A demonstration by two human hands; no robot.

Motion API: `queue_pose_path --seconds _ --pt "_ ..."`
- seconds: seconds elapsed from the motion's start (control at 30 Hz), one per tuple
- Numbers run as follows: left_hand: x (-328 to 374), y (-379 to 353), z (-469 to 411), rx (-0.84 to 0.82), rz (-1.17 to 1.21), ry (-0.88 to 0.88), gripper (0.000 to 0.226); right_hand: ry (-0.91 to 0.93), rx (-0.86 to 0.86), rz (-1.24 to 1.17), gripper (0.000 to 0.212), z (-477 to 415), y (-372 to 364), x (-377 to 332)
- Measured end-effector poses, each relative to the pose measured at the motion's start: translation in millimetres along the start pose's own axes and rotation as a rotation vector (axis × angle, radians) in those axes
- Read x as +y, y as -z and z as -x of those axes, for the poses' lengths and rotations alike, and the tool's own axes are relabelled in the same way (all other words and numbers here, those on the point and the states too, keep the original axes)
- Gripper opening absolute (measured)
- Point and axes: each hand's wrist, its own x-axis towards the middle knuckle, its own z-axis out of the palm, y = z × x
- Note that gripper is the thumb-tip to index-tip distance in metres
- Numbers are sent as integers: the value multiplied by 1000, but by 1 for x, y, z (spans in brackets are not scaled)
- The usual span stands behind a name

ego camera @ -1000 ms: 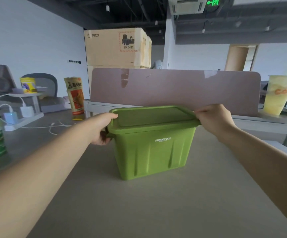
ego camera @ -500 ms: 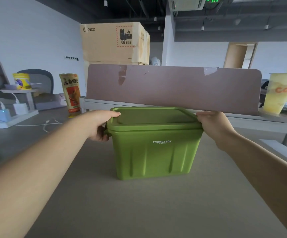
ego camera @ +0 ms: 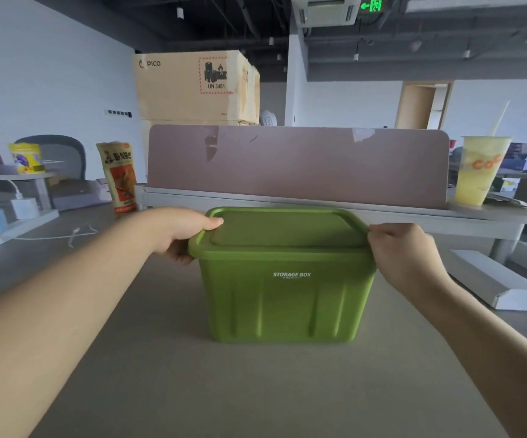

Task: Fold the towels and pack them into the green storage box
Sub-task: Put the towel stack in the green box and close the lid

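Observation:
The green storage box (ego camera: pixel 287 298) stands on the grey table, its green lid (ego camera: pixel 287 229) lying flat on top. My left hand (ego camera: pixel 180 232) grips the lid's left edge, thumb on top and fingers curled under the rim. At the lid's right edge my right hand (ego camera: pixel 404 251) grips the rim the same way, fingers hidden behind it. No towels are in view; the inside of the box is hidden by the lid.
A mauve divider panel (ego camera: pixel 297 165) rises just behind the box. A yellow drink cup (ego camera: pixel 480 172) stands at the back right, a snack bag (ego camera: pixel 118 178) and chargers with cables (ego camera: pixel 9 213) at the left. A white flat box (ego camera: pixel 496 279) lies to the right.
The view has shifted slightly and the box now sits squarer to me. Both hands have kept their hold on the lid's edges.

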Motion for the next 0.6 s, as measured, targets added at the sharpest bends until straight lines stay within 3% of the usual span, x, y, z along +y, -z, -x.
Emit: queue_pose_path --seconds 0.07,0.13,0.2,0.3,0.47,0.6 --pt "13 -4 7 114 -349 -25 55 -35 -30 171 18 -6 13 -9" --pt "28 -13 11 332 -698 -148 66 -5 2 260 15 -15 20 -24" --pt "41 -22 10 398 -744 -323 63 80 -4 277 12 -26 16 -47" --pt "48 -42 1 305 -762 -440 56 238 -195 367 26 -39 -12 -74" --pt "41 -54 -19 175 -885 -318 57 292 -554 578 64 -52 -57 -66" --pt "40 -50 -27 147 -968 -306 58 240 -597 562 60 -61 -58 -61"
